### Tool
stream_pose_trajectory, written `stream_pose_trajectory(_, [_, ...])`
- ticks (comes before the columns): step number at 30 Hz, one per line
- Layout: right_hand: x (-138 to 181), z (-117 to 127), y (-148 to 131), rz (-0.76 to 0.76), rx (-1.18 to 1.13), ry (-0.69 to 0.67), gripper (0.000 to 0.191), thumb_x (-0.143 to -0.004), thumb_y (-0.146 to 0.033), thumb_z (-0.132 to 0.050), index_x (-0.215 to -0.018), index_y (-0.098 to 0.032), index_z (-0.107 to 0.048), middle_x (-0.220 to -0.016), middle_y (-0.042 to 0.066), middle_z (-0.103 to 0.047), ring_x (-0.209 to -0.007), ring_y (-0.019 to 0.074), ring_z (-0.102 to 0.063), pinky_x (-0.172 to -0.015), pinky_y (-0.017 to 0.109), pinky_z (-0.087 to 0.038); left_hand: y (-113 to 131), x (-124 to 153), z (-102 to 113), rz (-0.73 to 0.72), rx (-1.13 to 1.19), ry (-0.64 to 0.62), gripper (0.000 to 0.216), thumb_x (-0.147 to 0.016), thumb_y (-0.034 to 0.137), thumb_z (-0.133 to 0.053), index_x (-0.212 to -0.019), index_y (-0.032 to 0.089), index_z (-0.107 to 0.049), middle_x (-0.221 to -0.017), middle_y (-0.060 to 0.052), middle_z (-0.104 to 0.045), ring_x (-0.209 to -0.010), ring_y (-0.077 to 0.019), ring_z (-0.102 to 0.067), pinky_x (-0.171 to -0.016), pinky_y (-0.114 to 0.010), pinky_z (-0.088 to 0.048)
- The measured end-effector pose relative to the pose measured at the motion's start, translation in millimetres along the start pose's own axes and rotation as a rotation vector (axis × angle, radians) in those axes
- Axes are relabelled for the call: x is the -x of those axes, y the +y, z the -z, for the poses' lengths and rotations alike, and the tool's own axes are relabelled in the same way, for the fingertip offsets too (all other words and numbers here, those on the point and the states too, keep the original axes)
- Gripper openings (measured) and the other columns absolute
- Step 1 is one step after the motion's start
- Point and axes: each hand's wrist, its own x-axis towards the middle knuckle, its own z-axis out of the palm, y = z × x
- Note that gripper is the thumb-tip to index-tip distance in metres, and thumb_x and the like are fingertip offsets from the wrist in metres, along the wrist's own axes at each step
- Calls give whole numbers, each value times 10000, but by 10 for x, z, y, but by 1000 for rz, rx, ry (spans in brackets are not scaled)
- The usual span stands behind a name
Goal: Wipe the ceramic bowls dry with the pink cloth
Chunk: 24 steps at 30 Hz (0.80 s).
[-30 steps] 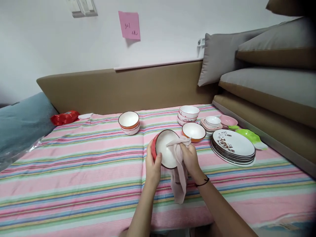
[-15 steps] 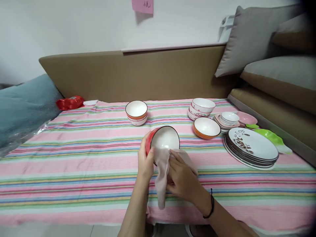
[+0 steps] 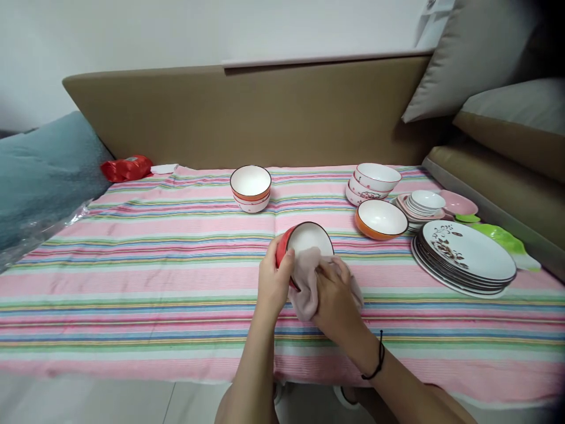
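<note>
My left hand [image 3: 273, 284] grips the left side of a red bowl [image 3: 306, 238] with a white inside, held tilted toward me above the striped cloth. A pale pink rag [image 3: 306, 288] lies over the bowl's near rim, and my right hand [image 3: 338, 300] is closed on it, pressing it against the bowl. The bowl's lower half is hidden behind the rag and both hands.
A stack of orange-rimmed bowls [image 3: 251, 187] stands behind. To the right are an orange bowl [image 3: 381, 219], stacked white bowls [image 3: 373, 181], small dishes [image 3: 422, 203], a pile of flowered plates [image 3: 464, 259] and green dishes [image 3: 503, 238]. A red bag [image 3: 126, 168] lies far left. The striped table [image 3: 132, 282] ends near me.
The rag has moved from inside the bowl to its near rim, bunched under my right hand. The bowl sits lower and less tilted. My view has dropped.
</note>
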Motion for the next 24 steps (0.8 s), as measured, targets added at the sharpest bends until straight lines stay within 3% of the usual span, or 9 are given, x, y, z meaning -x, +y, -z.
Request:
stream_pose_trajectory(5, [-42, 128, 6, 57, -12, -14, 511, -857, -184, -493, -1366, -145, -470, -1379, 126, -530, -1283, 329, -437, -1050, 534, -346, 28, 61, -105, 81, -51, -9, 393, -895, 400, -492, -1234, 213, -555, -1203, -55, -643, -1128, -237, -573, -978, -364, -417])
stream_pose_trajectory(10, [-42, 165, 45, 179, -262, -107, 673, -786, -79, -453, -1449, -123, -350, -1363, 126, -547, -1245, 226, -518, -1006, 393, -480, 16, 72, -164, 83, -7, -31, 385, -895, 386, -478, -1220, 201, -570, -1252, -62, -628, -1179, -236, -551, -1011, -360, -403])
stream_pose_trajectory(16, [4, 177, 190, 176, -36, -250, 521, -821, -124, -521, -1341, -130, -530, -1396, 94, -533, -1325, 267, -432, -1097, 447, -406, 21, 75, -65, 10, -79, -39, 426, -874, 387, -498, -1246, 187, -550, -1269, -75, -618, -1200, -253, -540, -1031, -372, -389])
stream_pose_trajectory(20, [91, 153, 252, 119, 105, -220, 528, -826, -158, -544, -1345, -67, -526, -1430, 159, -482, -1349, 348, -378, -1083, 535, -391, 21, 101, -23, -33, -132, -111, 449, -865, 391, -514, -1268, 194, -529, -1287, -75, -609, -1215, -259, -531, -1028, -368, -389])
stream_pose_trajectory(24, [146, 195, 243, 158, 28, -190, 543, -832, -120, -496, -1374, -97, -498, -1446, 142, -467, -1366, 311, -377, -1119, 534, -353, -9, 106, -43, -17, -115, -107, 450, -877, 404, -481, -1262, 177, -534, -1286, -82, -606, -1222, -256, -522, -1045, -373, -377])
